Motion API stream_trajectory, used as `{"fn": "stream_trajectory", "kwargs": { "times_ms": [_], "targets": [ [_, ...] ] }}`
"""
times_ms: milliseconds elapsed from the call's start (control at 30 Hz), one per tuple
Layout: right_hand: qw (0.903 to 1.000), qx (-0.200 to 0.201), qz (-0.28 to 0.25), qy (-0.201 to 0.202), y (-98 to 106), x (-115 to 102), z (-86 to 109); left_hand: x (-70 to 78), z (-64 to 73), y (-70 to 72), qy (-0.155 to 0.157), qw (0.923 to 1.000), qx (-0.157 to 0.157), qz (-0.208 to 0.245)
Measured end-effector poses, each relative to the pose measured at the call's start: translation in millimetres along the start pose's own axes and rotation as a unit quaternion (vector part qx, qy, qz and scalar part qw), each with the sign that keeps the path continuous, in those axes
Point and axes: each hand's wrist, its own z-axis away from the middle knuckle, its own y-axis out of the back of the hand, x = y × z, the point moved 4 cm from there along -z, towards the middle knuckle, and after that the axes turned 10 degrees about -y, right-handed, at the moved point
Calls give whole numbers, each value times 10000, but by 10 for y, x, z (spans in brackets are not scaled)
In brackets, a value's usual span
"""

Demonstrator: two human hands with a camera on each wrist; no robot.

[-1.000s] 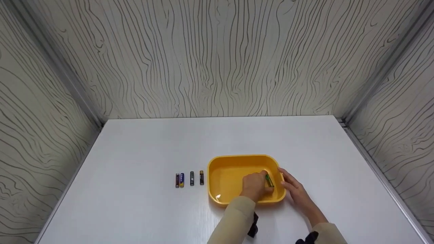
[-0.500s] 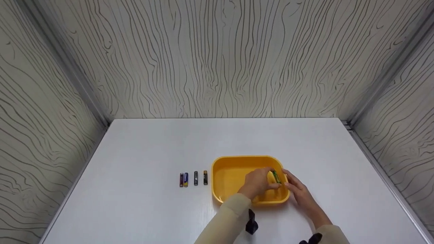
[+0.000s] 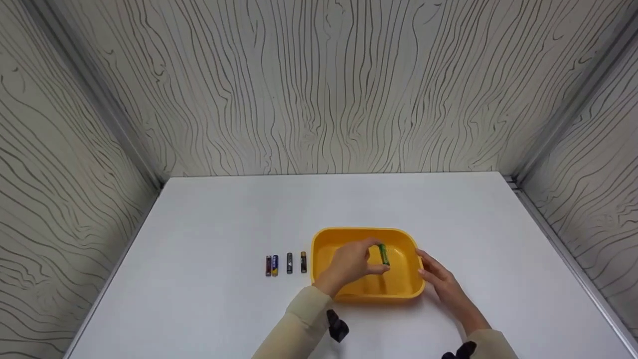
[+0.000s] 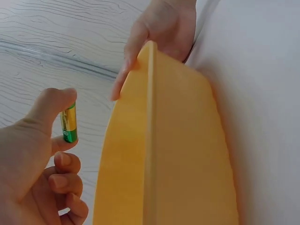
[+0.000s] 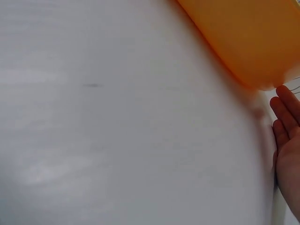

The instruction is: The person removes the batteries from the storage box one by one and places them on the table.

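Observation:
My left hand (image 3: 346, 262) pinches a green and gold battery (image 3: 383, 254) between thumb and index finger, above the yellow plastic bin (image 3: 369, 298). In the left wrist view the battery (image 4: 69, 123) stands nearly upright between the two fingertips, the other fingers loosely curled below. My right hand (image 3: 446, 286) rests at the bin's right end, fingertips against the rim. The right wrist view shows those fingers fairly straight beside the bin's wall (image 5: 248, 42). To the left of the bin lie a purple battery (image 3: 268, 266), a blue one (image 3: 275, 266), a black one (image 3: 289, 263) and a black-and-copper one (image 3: 303, 262).
The bin stands on a white table (image 3: 214, 219), right of the batteries. Behind and at both sides rise wood-grain patterned panels (image 3: 309, 89). A black wrist camera (image 3: 337, 326) hangs by the left sleeve.
My left hand has lifted the green battery from the bin's right end and carried it left over the bin. The right hand has stayed at the rim.

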Motion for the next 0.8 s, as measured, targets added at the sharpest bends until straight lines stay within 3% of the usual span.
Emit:
{"fn": "stream_trajectory", "kwargs": {
  "times_ms": [200,400,800],
  "targets": [
    [10000,-18,56,31,9,-2,-8,-212,148,209,-272,9994,-121,203],
    [9998,-10,196,-74,13,-6,-8,-417,282,412,-498,9985,-192,76],
    [9999,-3,152,35,32,16,-23,-792,576,718,-429,9989,108,-171]
  ]
}}
